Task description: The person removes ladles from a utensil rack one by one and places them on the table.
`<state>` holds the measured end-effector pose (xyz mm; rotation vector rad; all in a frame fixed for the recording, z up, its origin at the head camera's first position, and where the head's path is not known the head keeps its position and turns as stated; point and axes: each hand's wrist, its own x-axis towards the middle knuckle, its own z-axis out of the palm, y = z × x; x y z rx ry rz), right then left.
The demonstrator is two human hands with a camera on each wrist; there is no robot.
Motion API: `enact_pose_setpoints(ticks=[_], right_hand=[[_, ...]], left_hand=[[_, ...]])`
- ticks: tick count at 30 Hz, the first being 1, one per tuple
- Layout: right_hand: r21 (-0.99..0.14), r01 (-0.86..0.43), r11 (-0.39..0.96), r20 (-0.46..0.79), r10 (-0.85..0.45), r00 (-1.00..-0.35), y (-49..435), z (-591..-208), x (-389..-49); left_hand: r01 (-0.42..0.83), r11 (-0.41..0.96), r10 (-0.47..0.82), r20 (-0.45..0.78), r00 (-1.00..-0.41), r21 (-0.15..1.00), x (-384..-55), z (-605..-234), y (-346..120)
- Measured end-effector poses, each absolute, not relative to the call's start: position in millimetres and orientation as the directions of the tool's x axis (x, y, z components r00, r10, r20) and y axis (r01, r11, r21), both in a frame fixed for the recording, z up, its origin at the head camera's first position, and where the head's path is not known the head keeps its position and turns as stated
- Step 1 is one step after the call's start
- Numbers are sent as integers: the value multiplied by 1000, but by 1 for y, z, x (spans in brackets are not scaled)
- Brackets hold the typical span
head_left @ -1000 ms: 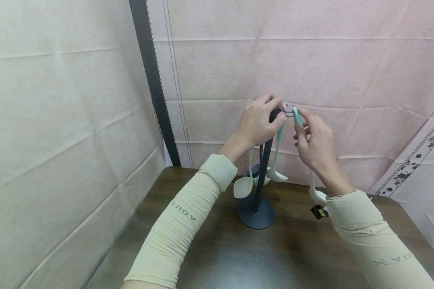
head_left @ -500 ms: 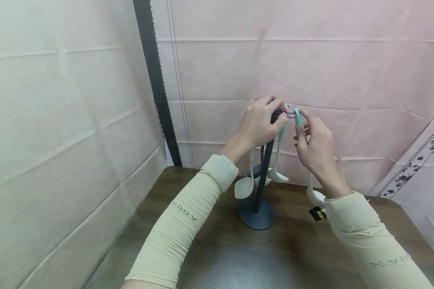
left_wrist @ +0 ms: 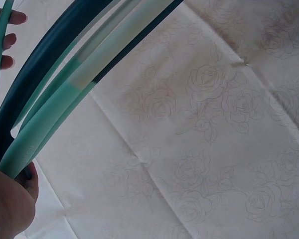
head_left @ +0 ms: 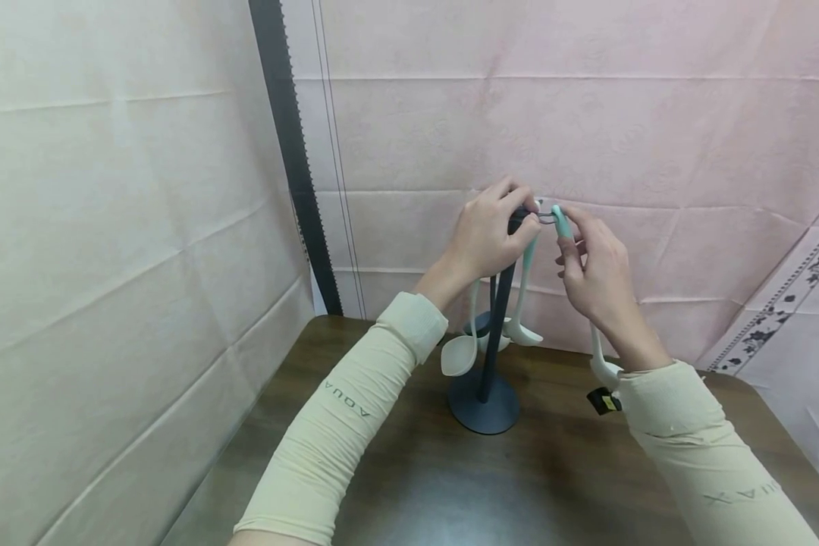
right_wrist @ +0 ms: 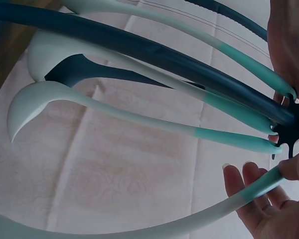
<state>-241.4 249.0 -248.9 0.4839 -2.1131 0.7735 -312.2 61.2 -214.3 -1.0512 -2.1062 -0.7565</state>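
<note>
A dark blue utensil stand (head_left: 494, 334) rises from a round base on the table. At its top, my left hand (head_left: 487, 231) grips the notched holder (right_wrist: 294, 122) with curled fingers. My right hand (head_left: 597, 265) pinches the teal handle end of a white ladle (right_wrist: 259, 186) between thumb and fingers. The handle tip is right at one of the holder's hooks. Below that hand the ladle's head hangs, partly covered by the sleeve. Several white utensils with teal handle ends hang from the stand, among them a broad spoon (head_left: 459, 356) and a curved scoop (right_wrist: 35, 99).
The stand stands near the back of a brown wooden table (head_left: 450, 485). Behind it hangs a pale pink cloth (head_left: 587, 136), and another cloth wall (head_left: 109, 227) closes the left side. A small black tag (head_left: 604, 400) with a yellow mark shows beside the right sleeve.
Both hands keep their places at the stand's top. The head of the held ladle swung slightly left, then back to the right.
</note>
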Motion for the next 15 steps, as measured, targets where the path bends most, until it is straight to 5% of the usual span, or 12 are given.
enact_pose_setpoints(ticks=[15], right_hand=[[-344, -576, 742, 779, -118, -616, 256, -245, -240]], left_hand=[[832, 515, 464, 750, -472, 205, -311, -214, 61]])
